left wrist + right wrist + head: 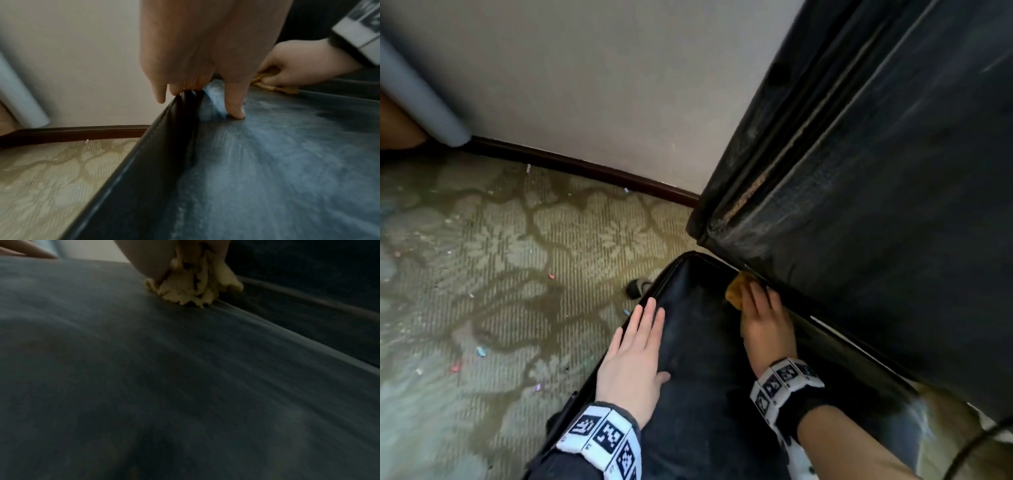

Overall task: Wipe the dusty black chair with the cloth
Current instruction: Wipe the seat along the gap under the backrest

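The black chair (pixel 698 342) fills the lower centre and right of the head view, its seat running from the bottom of the frame up toward the seam where the backrest (pixel 876 171) rises at the upper right; the seat's long axis is judged to run from bottom centre to mid-right of the frame, along that seam. The cloth (pixel 736 291), yellow and bunched, is seen pressed into the seam just above the centre of the frame, gripped by the right hand (pixel 763 318), whose fingers are curled round it, as is plain in the left wrist view. The left hand (pixel 635 359) is laid flat on the seat near its left rim, fingers straight and spread, holding nothing, with a fingertip (pixel 237 113) pressed on the dusty surface. The cloth is thus at the far upper end of the seat, beyond both hands, and the right hand is the nearer, already on it. Grey dust streaks are visible over much of the seat in the left wrist view, so the wiping is judged far from finished. The coming stroke is judged to follow the seam, toward the lower right of the frame. A patterned carpet (pixel 500 274) lies at the left
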### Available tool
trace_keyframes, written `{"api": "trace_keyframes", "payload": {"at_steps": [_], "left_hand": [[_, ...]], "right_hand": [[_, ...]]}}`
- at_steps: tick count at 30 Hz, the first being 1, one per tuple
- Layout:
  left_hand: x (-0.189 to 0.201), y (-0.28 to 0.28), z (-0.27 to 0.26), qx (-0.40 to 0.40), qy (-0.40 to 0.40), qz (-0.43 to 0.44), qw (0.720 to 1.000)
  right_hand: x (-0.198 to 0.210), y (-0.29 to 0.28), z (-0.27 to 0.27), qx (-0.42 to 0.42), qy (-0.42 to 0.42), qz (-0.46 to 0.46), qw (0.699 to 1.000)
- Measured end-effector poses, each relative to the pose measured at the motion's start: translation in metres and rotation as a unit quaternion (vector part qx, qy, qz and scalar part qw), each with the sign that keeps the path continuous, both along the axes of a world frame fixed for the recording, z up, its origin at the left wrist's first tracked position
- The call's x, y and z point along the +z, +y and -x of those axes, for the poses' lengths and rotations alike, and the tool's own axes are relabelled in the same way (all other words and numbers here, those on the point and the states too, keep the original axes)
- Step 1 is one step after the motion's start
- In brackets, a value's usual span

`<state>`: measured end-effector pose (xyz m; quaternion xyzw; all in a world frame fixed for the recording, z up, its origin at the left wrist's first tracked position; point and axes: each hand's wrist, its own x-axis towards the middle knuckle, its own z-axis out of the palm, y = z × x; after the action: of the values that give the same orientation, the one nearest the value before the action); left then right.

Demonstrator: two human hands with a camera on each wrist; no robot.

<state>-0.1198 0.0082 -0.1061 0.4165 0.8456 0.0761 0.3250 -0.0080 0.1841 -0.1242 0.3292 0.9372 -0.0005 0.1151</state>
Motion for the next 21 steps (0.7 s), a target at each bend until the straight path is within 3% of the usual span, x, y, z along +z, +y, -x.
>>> {"api": "trace_keyframes", "payload": {"at_steps": [3,7,11,16,21], "left_hand": [[0.000,0.006,-0.001,-0.017,0.035,-0.006,0.999],[0.011,0.041,-0.014,-0.064,0.042,-0.027,0.997],[0.003,0.050,-0.026,-0.097,0.034,0.007,0.995],[0.003,0.048,-0.025,-0.090,0.059,0.033,0.994],[0.009,0.052,-0.028,-0.072,0.041,0.043,0.996]], "right_hand": [[0.012,0.001,-0.015,-0.057,0.035,0.007,0.998],[0.014,-0.017,0.035,-0.026,0.144,0.010,0.989],[0.002,-0.034,0.067,-0.021,0.078,0.052,0.995],[-0.001,-0.015,0.002,-0.033,0.072,-0.042,0.996],[0.008,0.001,-0.112,-0.118,0.012,-0.008,0.993]]}}
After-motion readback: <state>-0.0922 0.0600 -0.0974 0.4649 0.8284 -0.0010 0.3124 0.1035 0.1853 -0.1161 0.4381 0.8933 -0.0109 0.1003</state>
